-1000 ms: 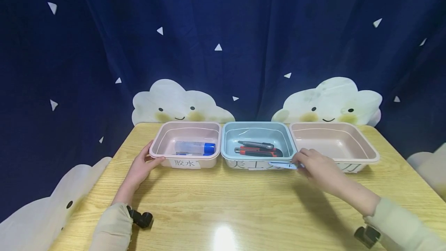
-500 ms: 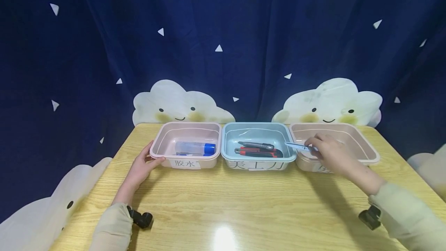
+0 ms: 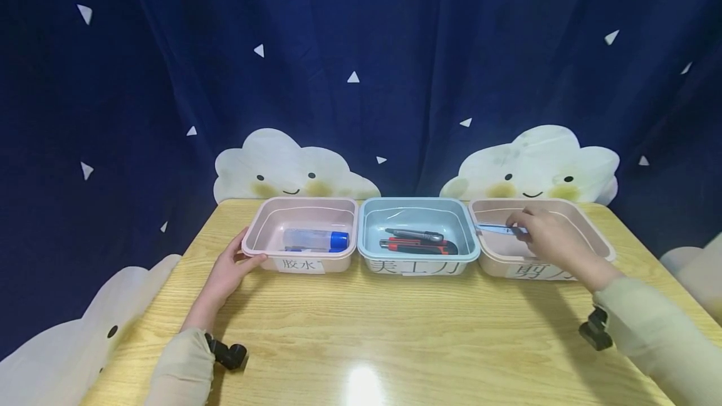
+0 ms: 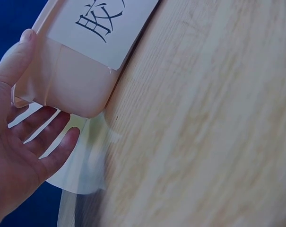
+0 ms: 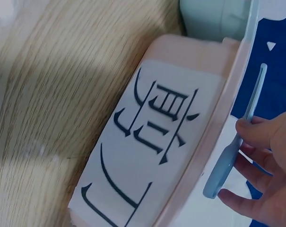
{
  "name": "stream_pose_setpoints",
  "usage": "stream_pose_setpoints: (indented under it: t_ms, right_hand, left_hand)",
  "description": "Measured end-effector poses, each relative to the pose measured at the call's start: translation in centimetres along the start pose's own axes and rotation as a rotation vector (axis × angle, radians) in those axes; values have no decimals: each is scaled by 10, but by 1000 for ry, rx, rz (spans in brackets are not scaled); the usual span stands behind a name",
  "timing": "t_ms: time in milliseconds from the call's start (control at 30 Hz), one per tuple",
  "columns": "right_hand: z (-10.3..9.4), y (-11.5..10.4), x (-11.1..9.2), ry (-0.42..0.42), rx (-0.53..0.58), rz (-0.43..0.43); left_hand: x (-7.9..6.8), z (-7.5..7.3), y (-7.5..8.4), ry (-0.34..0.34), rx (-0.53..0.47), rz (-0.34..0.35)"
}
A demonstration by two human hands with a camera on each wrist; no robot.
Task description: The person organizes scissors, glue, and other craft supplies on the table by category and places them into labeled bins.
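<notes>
At the left, my left hand [image 3: 228,270] rests against the near left corner of a pink box [image 3: 335,263] labelled 胶水. Its thumb lies along the front rim, and its fingers [image 4: 62,144] spread loosely at the side wall. My right hand [image 3: 544,237] is over the right-hand pink box [image 3: 600,248], labelled 剪刀. Between thumb and fingers it pinches a slim light-blue tool [image 5: 225,163], with a narrow slotted end and a thicker handle. The tool is seen edge-on, its narrow end pointing left toward the blue box [image 3: 369,255].
In the left box lie a clear glue bottle [image 3: 310,239] with a blue cap and another blue item partly hidden. The blue box, labelled 美工刀, contains a grey utility knife [image 3: 420,234] and red-and-black utility knives [image 3: 423,246]. The wooden table [image 3: 361,324] ends at a dark blue curtain [image 3: 361,30].
My right hand has carried the light-blue tool from in front of the blue box's right corner, up and rightward over the right pink box. My left hand has stayed in place.
</notes>
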State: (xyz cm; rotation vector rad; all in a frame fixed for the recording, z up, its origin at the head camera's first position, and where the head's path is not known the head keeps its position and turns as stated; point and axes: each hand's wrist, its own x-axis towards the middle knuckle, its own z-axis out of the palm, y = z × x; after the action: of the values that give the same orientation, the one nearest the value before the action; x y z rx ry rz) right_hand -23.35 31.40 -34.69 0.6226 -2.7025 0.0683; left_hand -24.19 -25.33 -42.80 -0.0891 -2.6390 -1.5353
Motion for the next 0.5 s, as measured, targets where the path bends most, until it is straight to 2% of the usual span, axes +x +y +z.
stream_pose_setpoints:
  t_ms: [267, 500]
  right_hand:
    - [10, 13, 2, -97, 8, 93]
    - [25, 29, 4, -149, 12, 86]
  left_hand:
    - [0, 1, 1, -1, -1, 7]
    - [-3, -1, 5, 10, 16, 12]
